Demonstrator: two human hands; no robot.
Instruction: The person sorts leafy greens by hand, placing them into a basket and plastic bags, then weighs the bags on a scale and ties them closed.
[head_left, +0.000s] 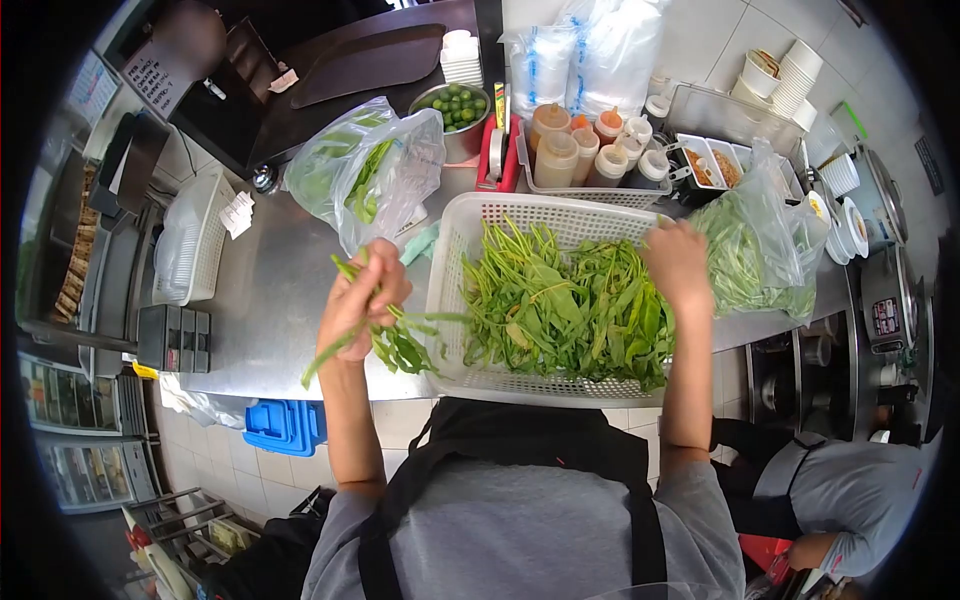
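Observation:
My left hand (366, 298) is closed around a few green leafy stems (402, 350), left of a white perforated basket (446, 290). The stems stick out above and below the fist, and their leaves hang beside the basket's left wall. Inside the basket lies a wide heap of leafy greens (560, 305), thin stems mostly at the left and broad leaves at the right. Over the basket's right side, my right hand (678, 265) has its fingers curled together near the leaves. Whatever it may hold is hidden.
A clear plastic bag of greens (365, 170) lies behind my left hand; another bag of greens (765, 250) is right of the basket. Sauce bottles (590, 150), a bowl of limes (455, 108) and a red tape dispenser (497, 155) stand behind. A co-worker (840, 490) is at lower right.

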